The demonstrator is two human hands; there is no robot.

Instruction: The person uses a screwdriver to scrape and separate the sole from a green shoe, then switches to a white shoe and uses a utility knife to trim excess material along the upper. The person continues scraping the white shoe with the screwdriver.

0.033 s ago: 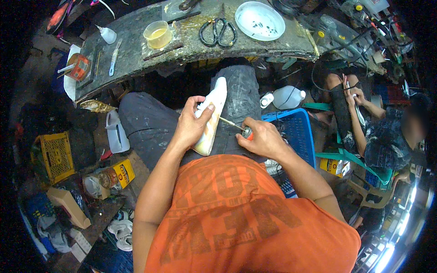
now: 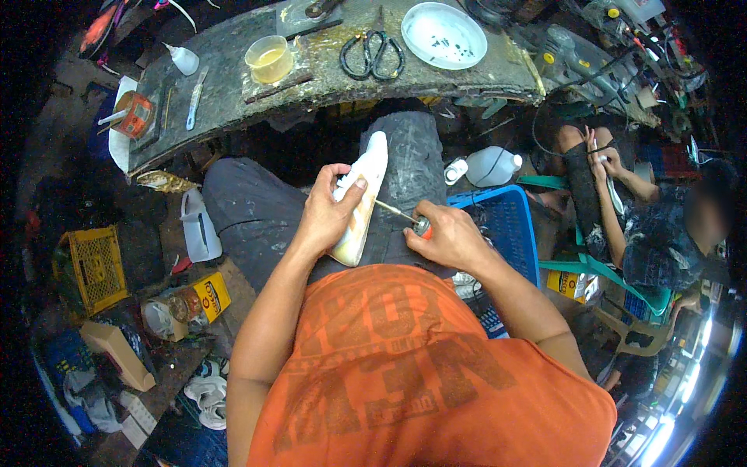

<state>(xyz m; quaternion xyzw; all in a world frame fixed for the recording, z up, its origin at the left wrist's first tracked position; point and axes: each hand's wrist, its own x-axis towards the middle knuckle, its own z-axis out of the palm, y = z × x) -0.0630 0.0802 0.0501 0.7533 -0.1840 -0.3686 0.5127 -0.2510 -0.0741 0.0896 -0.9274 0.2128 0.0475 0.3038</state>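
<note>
Over my lap, my left hand point(image 2: 327, 212) is closed around a white shoe point(image 2: 372, 173) with brownish and yellow patches, its toe pointing away from me. The thumb presses on the shoe's face, and the fingers wrap its left side. My right hand point(image 2: 453, 236) grips a thin-shafted tool point(image 2: 398, 211) by its red and grey handle, which the fingers partly cover. Its slender metal tip reaches the right edge of the shoe; whether it presses in, I cannot tell.
Ahead, a worn workbench point(image 2: 327, 95) carries scissors point(image 2: 372, 58), a white bowl point(image 2: 444, 37), a yellowish cup point(image 2: 270, 61) and a knife point(image 2: 196, 105). A blue basket point(image 2: 529, 233) stands at my right, near a seated person point(image 2: 661, 226). A yellow crate point(image 2: 97, 265) is at left.
</note>
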